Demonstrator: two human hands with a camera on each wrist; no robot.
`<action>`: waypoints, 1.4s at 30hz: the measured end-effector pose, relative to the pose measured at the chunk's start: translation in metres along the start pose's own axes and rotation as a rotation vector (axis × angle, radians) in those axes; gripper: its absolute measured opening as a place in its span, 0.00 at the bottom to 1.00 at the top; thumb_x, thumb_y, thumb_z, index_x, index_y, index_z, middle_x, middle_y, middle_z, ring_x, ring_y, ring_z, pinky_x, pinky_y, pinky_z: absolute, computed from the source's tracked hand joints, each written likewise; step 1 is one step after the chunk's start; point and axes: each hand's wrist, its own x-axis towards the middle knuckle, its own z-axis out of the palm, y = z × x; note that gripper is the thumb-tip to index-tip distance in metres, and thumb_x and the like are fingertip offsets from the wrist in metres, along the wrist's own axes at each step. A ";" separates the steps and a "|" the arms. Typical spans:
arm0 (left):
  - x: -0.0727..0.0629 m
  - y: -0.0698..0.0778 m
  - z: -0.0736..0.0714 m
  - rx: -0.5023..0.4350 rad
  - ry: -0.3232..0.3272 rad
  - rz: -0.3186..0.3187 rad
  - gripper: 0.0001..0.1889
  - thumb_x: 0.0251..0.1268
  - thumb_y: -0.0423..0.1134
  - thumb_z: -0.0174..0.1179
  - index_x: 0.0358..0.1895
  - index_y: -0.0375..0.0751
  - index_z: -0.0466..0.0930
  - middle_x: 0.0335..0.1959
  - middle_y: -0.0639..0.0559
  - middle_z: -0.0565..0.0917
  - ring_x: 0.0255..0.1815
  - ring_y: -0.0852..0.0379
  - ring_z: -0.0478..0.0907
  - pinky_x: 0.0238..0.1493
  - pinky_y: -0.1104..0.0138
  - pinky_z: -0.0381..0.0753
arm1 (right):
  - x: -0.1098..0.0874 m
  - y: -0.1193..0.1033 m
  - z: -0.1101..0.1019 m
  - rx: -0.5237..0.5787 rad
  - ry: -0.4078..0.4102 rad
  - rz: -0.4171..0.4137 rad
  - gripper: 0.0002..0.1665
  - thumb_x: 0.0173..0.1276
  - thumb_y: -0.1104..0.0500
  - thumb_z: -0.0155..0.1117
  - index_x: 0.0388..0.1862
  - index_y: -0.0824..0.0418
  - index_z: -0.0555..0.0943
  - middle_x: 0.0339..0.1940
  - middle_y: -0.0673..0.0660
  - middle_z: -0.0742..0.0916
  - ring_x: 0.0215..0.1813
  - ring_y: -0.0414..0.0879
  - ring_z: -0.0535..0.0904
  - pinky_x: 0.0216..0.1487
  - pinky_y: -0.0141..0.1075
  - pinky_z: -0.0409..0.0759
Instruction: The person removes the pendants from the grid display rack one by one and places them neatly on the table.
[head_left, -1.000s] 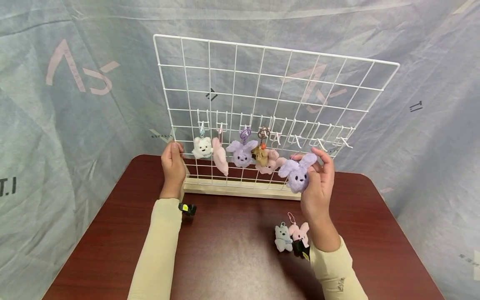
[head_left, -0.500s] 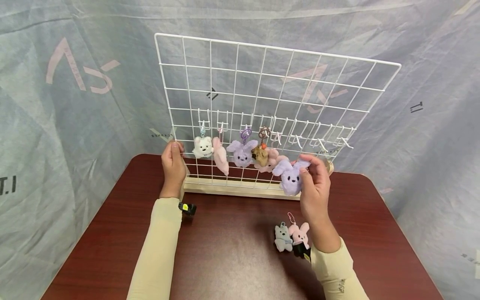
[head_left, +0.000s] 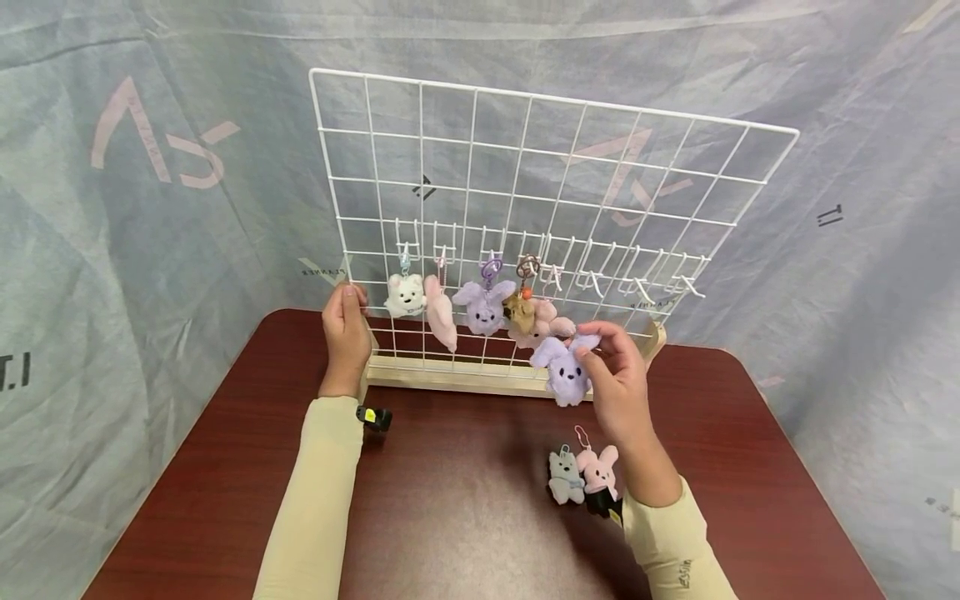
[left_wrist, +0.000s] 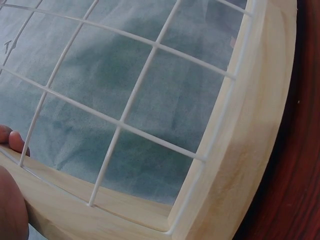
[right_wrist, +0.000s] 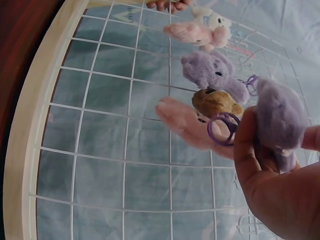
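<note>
Rabbit charm [head_left: 568,375], lavender: in hand, off the hooks

Held piece: pinched between the fingers and thumb of the right hand [head_left: 618,387], in front of the wire grid [head_left: 531,97]; purple ring [right_wrist: 209,129] caught on no hook.
Change: over the last second the piece has come down and leftward, away from the bare hooks [head_left: 637,288]. Judged from this, it is unhung and farther from a free place.
Left hand [head_left: 347,337]: fingers and thumb closed round the wooden frame [left_wrist: 240,125]; position unchanged, apparently a steadying grip.
Hung, left to right: white charm [head_left: 406,294], long pink charm [head_left: 441,312], second lavender rabbit [head_left: 483,308], brown charm [head_left: 520,314], pink charm partly behind it [head_left: 551,323].
Tabletop [head_left: 450,500]: grey charm [head_left: 566,477] beside pink rabbit [head_left: 598,467], both lying near the right forearm.
</note>
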 end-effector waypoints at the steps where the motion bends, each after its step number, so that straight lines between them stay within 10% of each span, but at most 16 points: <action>1: 0.000 0.000 0.000 0.003 -0.002 -0.001 0.23 0.87 0.36 0.41 0.31 0.21 0.68 0.32 0.51 0.76 0.30 0.65 0.72 0.35 0.73 0.77 | 0.000 0.001 0.000 -0.014 -0.017 0.008 0.12 0.73 0.76 0.57 0.53 0.75 0.77 0.38 0.49 0.90 0.41 0.36 0.87 0.41 0.25 0.83; 14: 0.000 0.000 0.001 0.010 0.003 0.006 0.21 0.86 0.31 0.41 0.31 0.18 0.68 0.32 0.57 0.75 0.29 0.65 0.72 0.35 0.75 0.75 | -0.002 0.007 -0.004 -0.200 -0.197 0.086 0.13 0.75 0.72 0.62 0.55 0.76 0.78 0.38 0.45 0.89 0.35 0.33 0.83 0.36 0.25 0.82; 19: 0.000 -0.001 0.000 0.005 0.008 -0.010 0.21 0.86 0.32 0.41 0.31 0.19 0.69 0.32 0.48 0.76 0.29 0.56 0.73 0.35 0.69 0.76 | -0.002 0.011 -0.005 -0.292 -0.291 0.112 0.12 0.75 0.69 0.63 0.55 0.73 0.79 0.38 0.52 0.88 0.35 0.34 0.81 0.38 0.27 0.82; 27: 0.000 -0.001 -0.001 0.025 0.008 -0.009 0.22 0.87 0.36 0.42 0.31 0.22 0.69 0.32 0.61 0.77 0.29 0.41 0.70 0.34 0.61 0.77 | -0.001 0.010 -0.005 -0.361 -0.410 0.171 0.14 0.74 0.67 0.68 0.56 0.66 0.79 0.42 0.62 0.88 0.34 0.37 0.81 0.36 0.30 0.81; 42: 0.000 -0.001 0.000 0.015 0.016 -0.024 0.21 0.86 0.32 0.40 0.31 0.19 0.69 0.33 0.61 0.76 0.30 0.59 0.73 0.35 0.70 0.76 | -0.010 0.019 -0.005 -0.451 -0.796 0.328 0.15 0.72 0.68 0.69 0.55 0.63 0.80 0.41 0.61 0.87 0.34 0.40 0.82 0.34 0.32 0.83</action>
